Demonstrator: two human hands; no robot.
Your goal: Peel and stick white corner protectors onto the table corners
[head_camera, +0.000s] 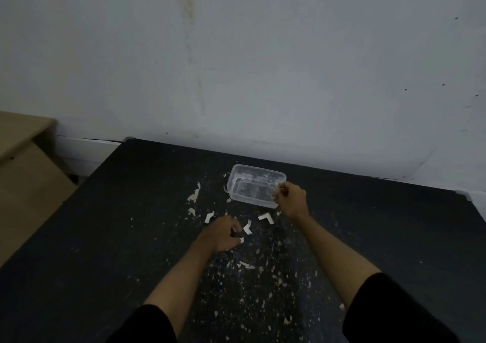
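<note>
Head view is showing a dim, grainy scene, so small details are staying hard to make out. Near the frame's centre the left hand is curling tight around something small and dark, with a white edge poking out at its right side; what it is cannot be told. Right of centre the right hand is pinching narrowly at the near right rim of a clear plastic container, rectangular with rounded corners and cloudy white smears inside; whether anything is sitting between the fingers is too blurred to tell. Three white corner protectors are lying on the black desk between the hands and just in front of the container: one L-shaped piece right of centre, one bent piece left of it, one touching the left hand. Pale flakes and scraps are speckling the matte surface. Black sleeves are being cut off at the bottom edge. A tan cabinet is showing partly at the left edge.
</note>
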